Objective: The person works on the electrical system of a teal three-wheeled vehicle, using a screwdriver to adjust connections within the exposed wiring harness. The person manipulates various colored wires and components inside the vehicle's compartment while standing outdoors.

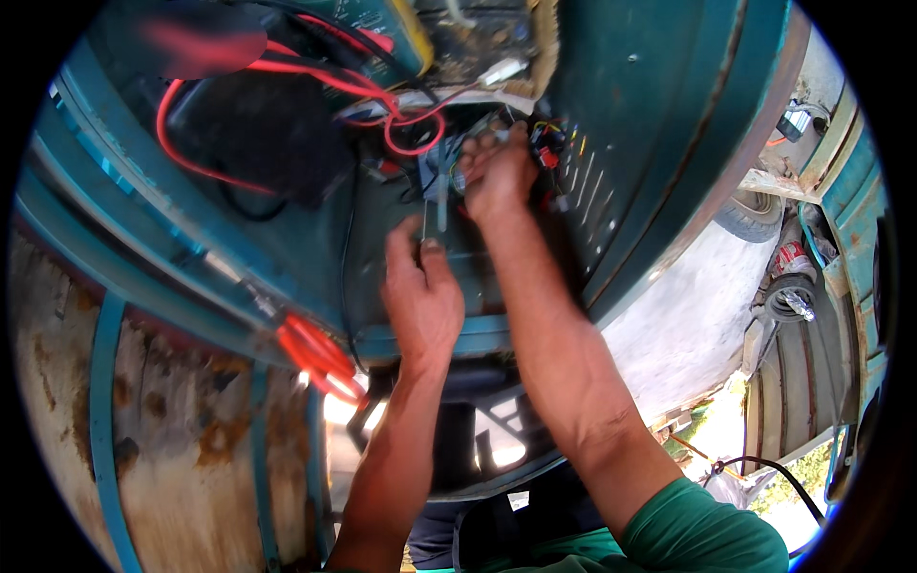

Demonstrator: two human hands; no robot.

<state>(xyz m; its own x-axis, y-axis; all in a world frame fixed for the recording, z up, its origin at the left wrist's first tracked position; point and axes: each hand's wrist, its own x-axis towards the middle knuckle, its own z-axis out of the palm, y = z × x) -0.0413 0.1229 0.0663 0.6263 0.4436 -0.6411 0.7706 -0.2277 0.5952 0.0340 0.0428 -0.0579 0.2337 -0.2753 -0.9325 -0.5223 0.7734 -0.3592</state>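
Inside a teal metal compartment, my left hand has its thumb and forefinger closed on a thin pale strand, beside a translucent strip. Higher and to the right, my right hand curls its fingers among small electronics with red and yellow wires; what its fingertips grip is hard to make out. Thick red cables loop above, over a dark, blurred object. A yellow-edged device and a small white connector sit near the top.
Orange-handled pliers hang at the lower left edge of the compartment, beside a rusty panel with teal strips. At the right lie a pale surface, a tyre, coiled items and a dark cable.
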